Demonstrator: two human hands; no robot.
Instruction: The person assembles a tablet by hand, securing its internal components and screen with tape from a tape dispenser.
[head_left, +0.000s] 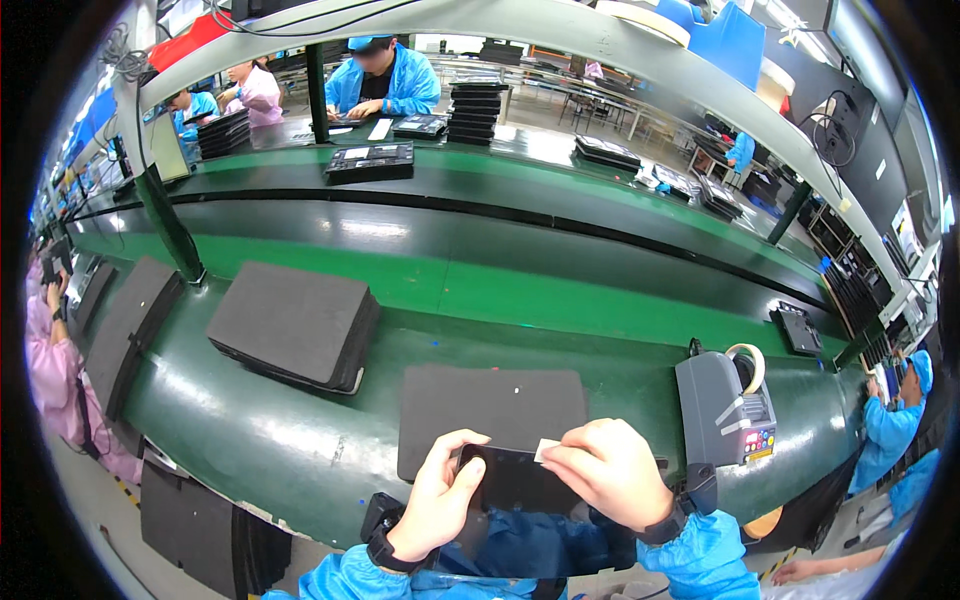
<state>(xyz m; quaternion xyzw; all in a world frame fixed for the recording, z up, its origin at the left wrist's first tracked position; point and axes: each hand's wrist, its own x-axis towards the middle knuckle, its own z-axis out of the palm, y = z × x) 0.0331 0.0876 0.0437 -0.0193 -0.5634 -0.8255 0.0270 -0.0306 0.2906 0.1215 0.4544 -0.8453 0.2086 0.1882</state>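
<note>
A dark, glossy flat panel is tilted up close to my body and mirrors my blue sleeves. My left hand grips it by its upper left corner, thumb on the glossy face. Between the fingertips of my right hand is a small whitish piece of tape, pinched at the panel's top edge. Whether the tape touches the panel I cannot tell. Just beyond both hands a dark grey foam pad lies on the green bench.
A grey tape dispenser with a roll stands on the right. Foam pads are stacked on the left, near a green post. A conveyor runs across beyond the bench, carrying a black tray. Co-workers sit opposite and at both sides.
</note>
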